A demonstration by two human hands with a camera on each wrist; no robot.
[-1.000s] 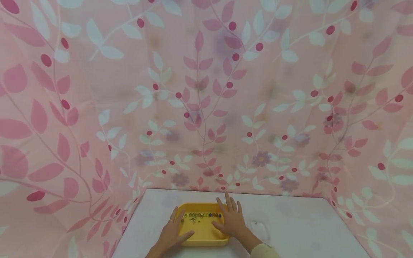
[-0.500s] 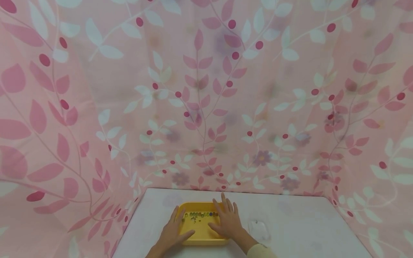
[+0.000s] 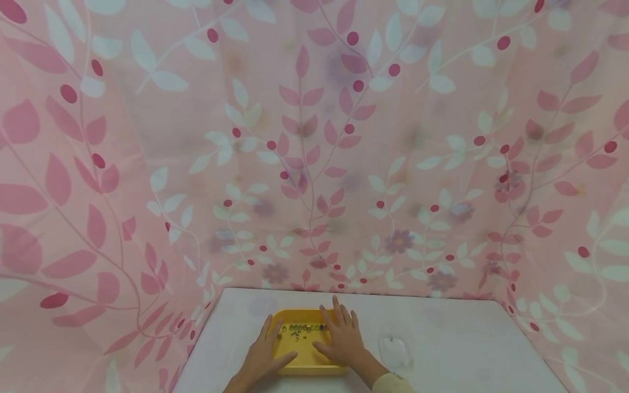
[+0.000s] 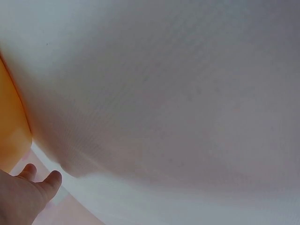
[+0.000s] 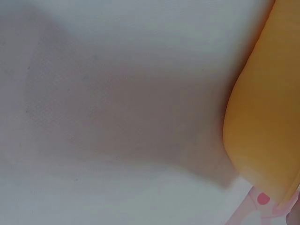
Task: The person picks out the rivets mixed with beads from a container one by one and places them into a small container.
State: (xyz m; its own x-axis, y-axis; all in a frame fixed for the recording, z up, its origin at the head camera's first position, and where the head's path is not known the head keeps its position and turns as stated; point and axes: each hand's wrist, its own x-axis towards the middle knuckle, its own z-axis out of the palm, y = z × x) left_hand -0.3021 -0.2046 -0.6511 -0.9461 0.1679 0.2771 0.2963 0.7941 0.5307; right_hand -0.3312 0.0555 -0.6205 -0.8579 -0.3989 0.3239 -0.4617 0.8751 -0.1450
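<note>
A yellow tray (image 3: pixel 312 370) sits on the white table, its outer wall also showing in the left wrist view (image 4: pixel 10 119) and the right wrist view (image 5: pixel 262 108). Along its far side runs a row of small, round, shiny coloured pieces (image 3: pixel 300 328). Nearer the middle lies a little cluster of tiny dark bits (image 3: pixel 295 335). My left hand (image 3: pixel 260 350) is at the tray's left side, fingers extended and thumb spread over the tray. My right hand (image 3: pixel 346 341) overlaps the tray's right side, fingers spread, covering the row's right end. Neither hand grips anything.
To the right of the tray a clear plastic piece (image 3: pixel 394 350) lies flat on the white table (image 3: pixel 457 344). Pink leaf-patterned curtain (image 3: pixel 314 164) hangs behind the table and on both sides.
My right hand has shifted left over the tray, covering more of the row's right end. The left hand stays nearly where it was.
</note>
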